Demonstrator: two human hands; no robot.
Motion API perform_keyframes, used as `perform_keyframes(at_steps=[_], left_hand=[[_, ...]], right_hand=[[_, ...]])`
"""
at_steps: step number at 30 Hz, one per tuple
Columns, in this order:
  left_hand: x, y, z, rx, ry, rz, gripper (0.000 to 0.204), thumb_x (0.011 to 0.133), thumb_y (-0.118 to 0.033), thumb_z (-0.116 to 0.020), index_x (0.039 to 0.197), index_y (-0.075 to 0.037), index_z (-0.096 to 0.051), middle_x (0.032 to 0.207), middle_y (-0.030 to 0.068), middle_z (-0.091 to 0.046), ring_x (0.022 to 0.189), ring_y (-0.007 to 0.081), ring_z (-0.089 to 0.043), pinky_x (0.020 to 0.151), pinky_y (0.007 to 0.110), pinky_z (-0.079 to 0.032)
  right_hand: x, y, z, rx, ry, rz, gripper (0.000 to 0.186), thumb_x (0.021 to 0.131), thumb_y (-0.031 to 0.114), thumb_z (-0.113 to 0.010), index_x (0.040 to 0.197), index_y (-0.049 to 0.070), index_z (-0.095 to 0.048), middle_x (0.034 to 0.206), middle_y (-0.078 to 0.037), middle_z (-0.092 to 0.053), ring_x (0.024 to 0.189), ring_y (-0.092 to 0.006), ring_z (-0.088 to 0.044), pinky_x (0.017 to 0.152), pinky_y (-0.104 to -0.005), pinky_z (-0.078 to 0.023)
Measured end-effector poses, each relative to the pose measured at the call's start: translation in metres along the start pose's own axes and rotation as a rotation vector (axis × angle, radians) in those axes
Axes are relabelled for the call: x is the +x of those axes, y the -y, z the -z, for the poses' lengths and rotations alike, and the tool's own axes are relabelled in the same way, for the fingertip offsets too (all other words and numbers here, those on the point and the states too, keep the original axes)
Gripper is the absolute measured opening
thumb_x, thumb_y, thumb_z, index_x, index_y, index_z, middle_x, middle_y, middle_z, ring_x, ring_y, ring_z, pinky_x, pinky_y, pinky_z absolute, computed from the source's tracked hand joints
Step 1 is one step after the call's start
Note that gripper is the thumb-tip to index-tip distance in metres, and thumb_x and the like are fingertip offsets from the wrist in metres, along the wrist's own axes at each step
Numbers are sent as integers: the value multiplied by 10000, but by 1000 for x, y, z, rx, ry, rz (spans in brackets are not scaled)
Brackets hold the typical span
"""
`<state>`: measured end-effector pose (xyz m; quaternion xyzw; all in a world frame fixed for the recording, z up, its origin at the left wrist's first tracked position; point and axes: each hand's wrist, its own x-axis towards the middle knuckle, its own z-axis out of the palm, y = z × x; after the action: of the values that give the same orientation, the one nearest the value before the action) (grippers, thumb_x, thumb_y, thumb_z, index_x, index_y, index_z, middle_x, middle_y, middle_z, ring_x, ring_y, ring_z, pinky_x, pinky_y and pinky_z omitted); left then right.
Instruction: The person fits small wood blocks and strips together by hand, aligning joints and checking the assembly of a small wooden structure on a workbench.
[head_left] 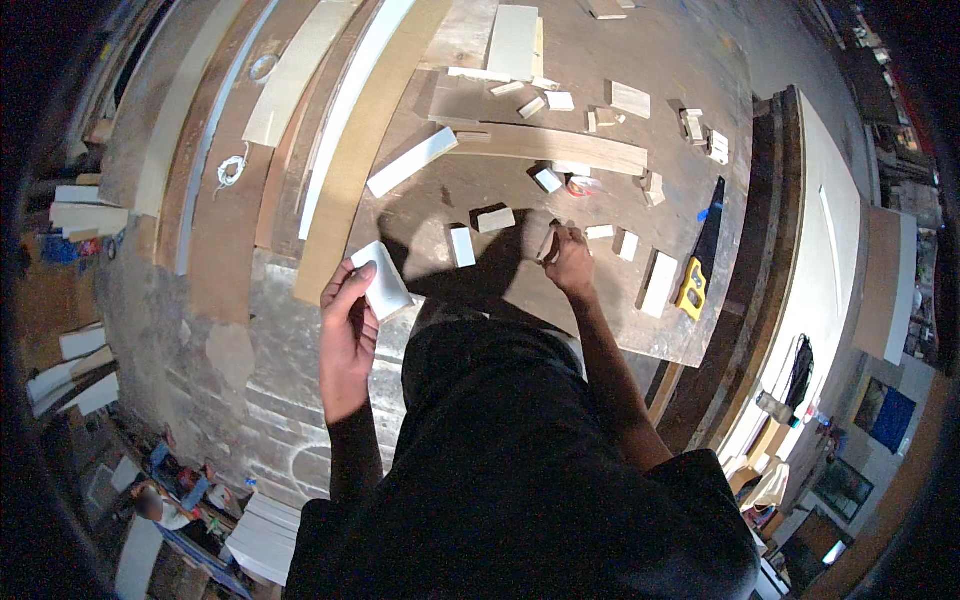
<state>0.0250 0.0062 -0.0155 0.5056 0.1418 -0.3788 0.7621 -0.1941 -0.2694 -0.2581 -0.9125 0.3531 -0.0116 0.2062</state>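
My left hand (350, 305) grips a flat white rectangular piece (388, 284) between thumb and fingers, held up at the near side of the wooden worktable. My right hand (570, 262) reaches down over the worktable with its fingers drawn together; what they pinch is too small and shadowed to name. Left of it, a pale wood block (495, 219) and a white-faced block (461, 246) rest on the tabletop. Just to its right lies a small white block (600, 232), with another block (627, 245) beside it.
A yellow-handled handsaw (692, 288) lies at the table's right edge near a longer pale block (658, 284). Long boards (372, 110) run along the left. A curved wood strip (560, 147) and several offcuts lie farther back. Another person (165, 508) is at the lower left.
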Motion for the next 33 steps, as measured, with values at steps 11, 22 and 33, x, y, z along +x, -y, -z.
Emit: perform_keyframes(at_steps=[11,22,33], left_hand=[[10,0,17,-65,24,-14,200,929,-13,-635,1128,-6,-613,1045,84,-704,923,163,-699,849,287,-559],[18,1,21,-77,99,-43,200,937,-6,-628,1136,-5,-614,1035,83,-707,887,136,-700,763,268,-571],[23,-10,17,94,-48,-108,185,920,-75,-695,1087,1,-673,955,55,-723,790,109,-695,715,237,-558]], right_hand=[[66,86,-25,-29,112,-176,846,702,534,-836,1350,84,-531,1261,-214,-593,1127,-393,-602,935,-488,-544],[97,86,-31,46,283,-242,716,742,450,-821,1229,-16,-579,1134,-177,-677,1043,-334,-673,882,-448,-554],[8,28,83,643,13,-120,569,656,89,-874,1157,-6,-621,1030,-108,-690,917,-204,-663,828,-332,-542]])
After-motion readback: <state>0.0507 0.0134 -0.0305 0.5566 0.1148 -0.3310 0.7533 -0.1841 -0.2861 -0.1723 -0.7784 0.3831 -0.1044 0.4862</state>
